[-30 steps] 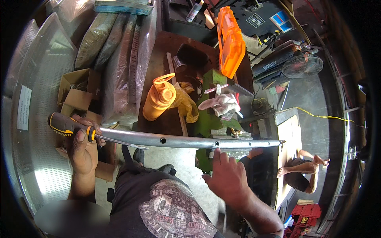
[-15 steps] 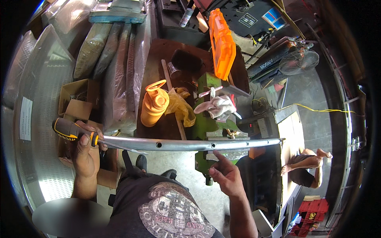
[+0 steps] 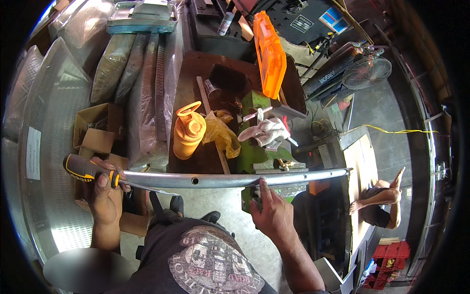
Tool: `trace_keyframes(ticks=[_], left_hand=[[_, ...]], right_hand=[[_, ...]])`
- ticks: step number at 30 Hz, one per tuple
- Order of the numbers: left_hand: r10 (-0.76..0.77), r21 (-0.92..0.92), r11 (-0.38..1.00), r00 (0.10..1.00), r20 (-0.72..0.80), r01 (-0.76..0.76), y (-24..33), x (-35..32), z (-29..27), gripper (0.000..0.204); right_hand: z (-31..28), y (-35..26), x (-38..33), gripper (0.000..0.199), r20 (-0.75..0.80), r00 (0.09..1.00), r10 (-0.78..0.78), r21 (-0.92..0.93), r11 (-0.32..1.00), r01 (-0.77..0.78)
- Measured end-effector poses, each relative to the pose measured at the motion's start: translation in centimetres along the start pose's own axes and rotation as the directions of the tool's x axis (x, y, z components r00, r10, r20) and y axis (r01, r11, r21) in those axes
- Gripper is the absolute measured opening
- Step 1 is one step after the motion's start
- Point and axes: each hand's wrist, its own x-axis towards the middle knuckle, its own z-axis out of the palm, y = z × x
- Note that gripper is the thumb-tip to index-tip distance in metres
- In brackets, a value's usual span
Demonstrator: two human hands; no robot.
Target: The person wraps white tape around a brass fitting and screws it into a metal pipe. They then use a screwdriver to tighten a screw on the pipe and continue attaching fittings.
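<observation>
A long silver metal tube (image 3: 223,180) with round holes along its side runs across the view. It passes through the jaws of a green bench vise (image 3: 254,105). My left hand (image 3: 106,193) is closed around a file (image 3: 81,168) with a black and yellow handle, at the tube's left end. The file's thin tapering blade lies just below the tube, pointing right. My right hand (image 3: 274,210) holds nothing. Its index finger is stretched out, the tip touching the tube over a hole near the vise; its other fingers are partly curled.
An orange bottle (image 3: 189,132) and a yellow plastic bag (image 3: 223,134) stand beyond the tube. White gloves (image 3: 267,132) rest on the vise, behind them an orange case (image 3: 270,56). Cardboard boxes (image 3: 100,139) sit at left. At right, another person's bare limbs (image 3: 379,198) show beside a board.
My right hand has moved up and slightly left, bringing its index fingertip from below the tube onto the hole. The left hand keeps its hold. The other person's limb has shifted.
</observation>
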Motion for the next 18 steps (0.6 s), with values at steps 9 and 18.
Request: trace_keyframes(ticks=[9, 18], left_hand=[[-0.012, 0.012, 1.000, 1.000, 0.019, 0.012, -0.4, 0.3, 0.2, 0.042], [-0.030, 0.018, 0.999, 0.985, 0.171, 0.028, -0.3, 1.2, 0.6, 0.037]], right_hand=[[0.9, -0.8, -0.8, 0.070, 0.309, 0.944, 0.118, 0.930, 0.169, -0.326], [-0.2, -0.2, -1.6, 0.070, 0.117, 0.986, 0.119, 0.234, 0.962, -0.144]])
